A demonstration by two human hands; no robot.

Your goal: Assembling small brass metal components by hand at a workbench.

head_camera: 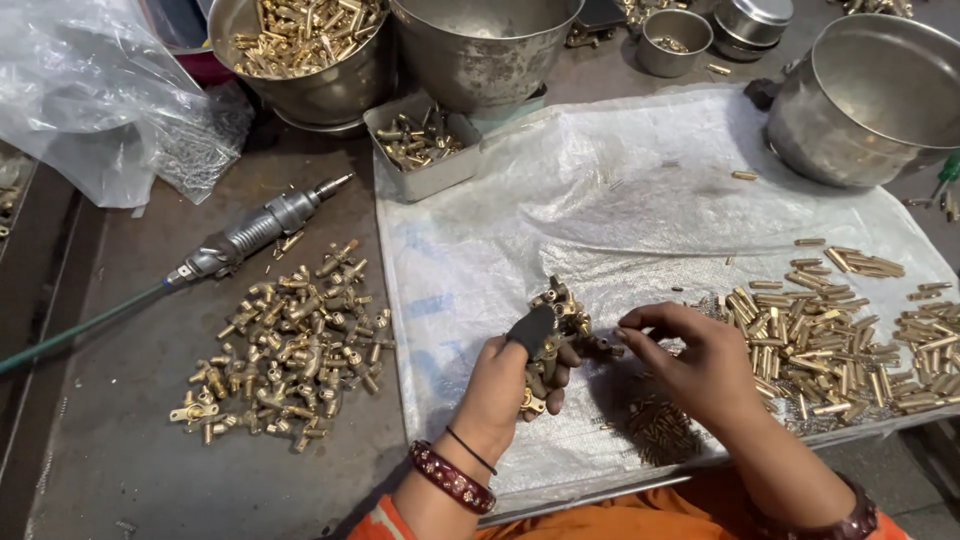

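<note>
At the lower centre of the frame, the left hand (pixel 520 375) is clamped around a bunch of brass fittings (pixel 556 318), while the right hand (pixel 690 362) pinches its fingertips (pixel 625 335) together at the bunch's right edge.

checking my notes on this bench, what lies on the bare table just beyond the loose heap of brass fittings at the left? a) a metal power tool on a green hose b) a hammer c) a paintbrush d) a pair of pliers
a: a silvery power tool on a green hose lies just past the brass fittings.
</note>
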